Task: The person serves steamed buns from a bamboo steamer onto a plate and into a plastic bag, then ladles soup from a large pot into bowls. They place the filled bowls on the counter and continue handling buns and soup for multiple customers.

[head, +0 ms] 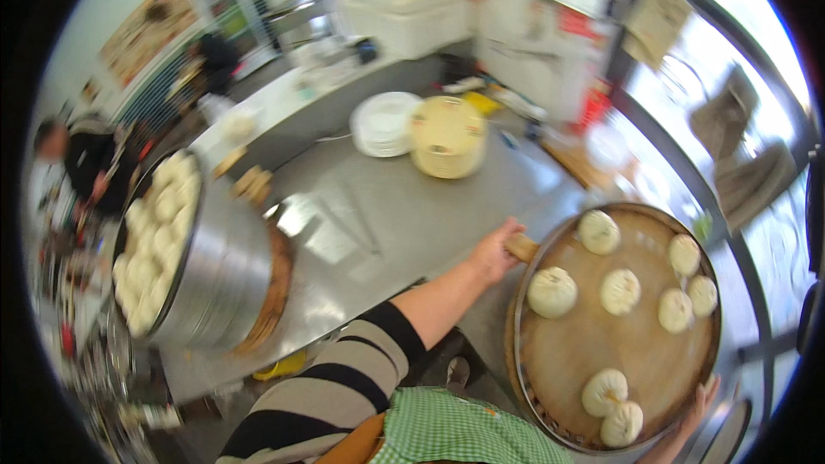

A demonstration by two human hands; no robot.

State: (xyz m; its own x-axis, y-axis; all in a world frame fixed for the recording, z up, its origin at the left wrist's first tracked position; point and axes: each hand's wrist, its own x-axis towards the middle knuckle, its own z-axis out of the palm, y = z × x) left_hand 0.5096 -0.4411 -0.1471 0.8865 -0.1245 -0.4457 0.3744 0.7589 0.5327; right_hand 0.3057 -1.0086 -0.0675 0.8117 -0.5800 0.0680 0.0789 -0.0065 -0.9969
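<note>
A large round steamer tray [573, 361] with a metal rim and brown base is held up at the right by both hands. My left hand [495, 249] grips its wooden handle [521, 247] on the near-left side. Against the lower-right rim rests my right hand [697, 402], its fingers partly hidden behind the edge. Several pale pleated steamed buns lie on the tray: a big bun [552, 292] near the handle, one bun [620, 292] around the middle, a cluster with a bun [675, 310] at the right, and two touching buns [604, 392] at the bottom.
A metal steamer [225, 270] heaped with white buns [158, 232] stands left on the steel counter [387, 219]. Metal tongs [361, 219] lie mid-counter. Behind are stacked white plates [385, 125], stacked yellow plates [448, 135] and a white foam box [409, 13]. A person [55, 174] is far left.
</note>
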